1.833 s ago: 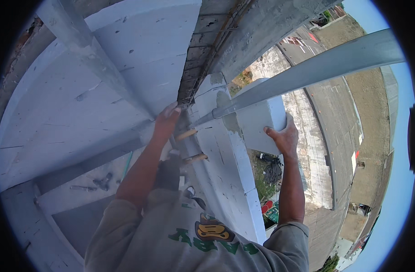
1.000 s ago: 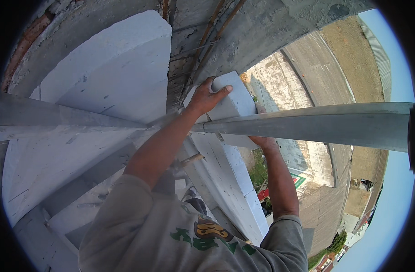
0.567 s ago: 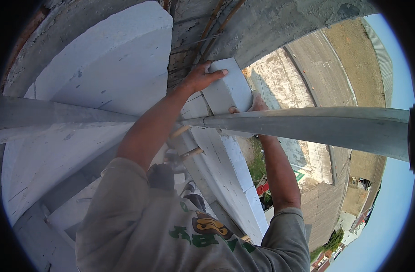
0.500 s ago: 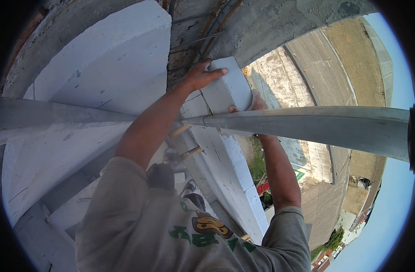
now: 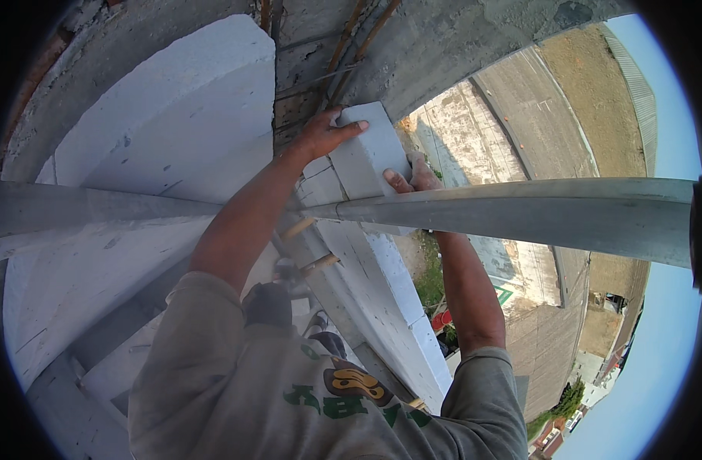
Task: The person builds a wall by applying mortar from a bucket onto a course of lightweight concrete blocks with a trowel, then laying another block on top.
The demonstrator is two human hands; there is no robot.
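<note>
A light grey concrete block point(image 5: 371, 146) sits at the far end of a low wall point(image 5: 397, 272) of similar pale blocks, held between both hands. My left hand point(image 5: 324, 136) is closed on its far left side, the thumb lying over the upper face. From the outer right side my right hand point(image 5: 414, 175) grips the block, thumb against its near face and fingers partly hidden. A long grey metal bar point(image 5: 519, 205) crosses in front of my right wrist and hides part of it.
Tall white block walling point(image 5: 174, 115) rises on the left. Beyond the block stand a rough concrete beam point(image 5: 473, 46) and rusty rebar point(image 5: 351, 46). Outside the low wall, the ground point(image 5: 473, 130) lies far below. Short wooden pegs point(image 5: 320, 264) jut from the inner side.
The whole view has shifted slightly, so most things sit a little further left. My right thumb now shows more fully on the block's face. Both hands keep their hold.
</note>
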